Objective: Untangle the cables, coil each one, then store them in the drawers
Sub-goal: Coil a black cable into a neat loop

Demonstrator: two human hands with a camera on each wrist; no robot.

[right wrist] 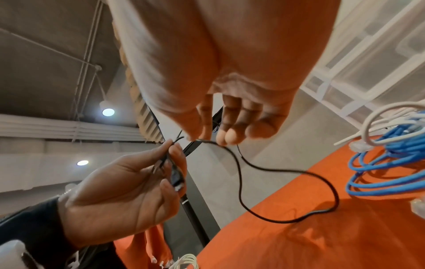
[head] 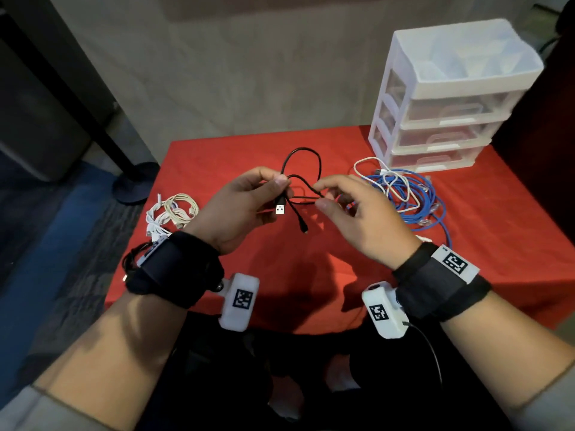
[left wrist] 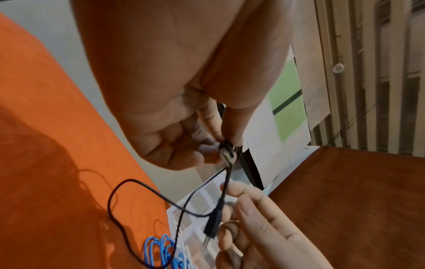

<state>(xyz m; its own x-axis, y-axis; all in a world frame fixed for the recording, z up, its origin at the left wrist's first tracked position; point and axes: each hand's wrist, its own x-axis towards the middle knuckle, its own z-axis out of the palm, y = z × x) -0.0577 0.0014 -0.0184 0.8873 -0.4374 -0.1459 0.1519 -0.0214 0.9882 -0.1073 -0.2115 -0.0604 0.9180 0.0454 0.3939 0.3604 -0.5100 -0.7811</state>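
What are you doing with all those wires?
A person is sorting cables at a table with a red cloth. The left hand pinches a black USB cable near its plug, and the right hand pinches it further along, so a loop stands up between them. A blue cable tangled with a white cable still lies in front of the closed plastic drawers. A bundle of cream cables lies on the left side.
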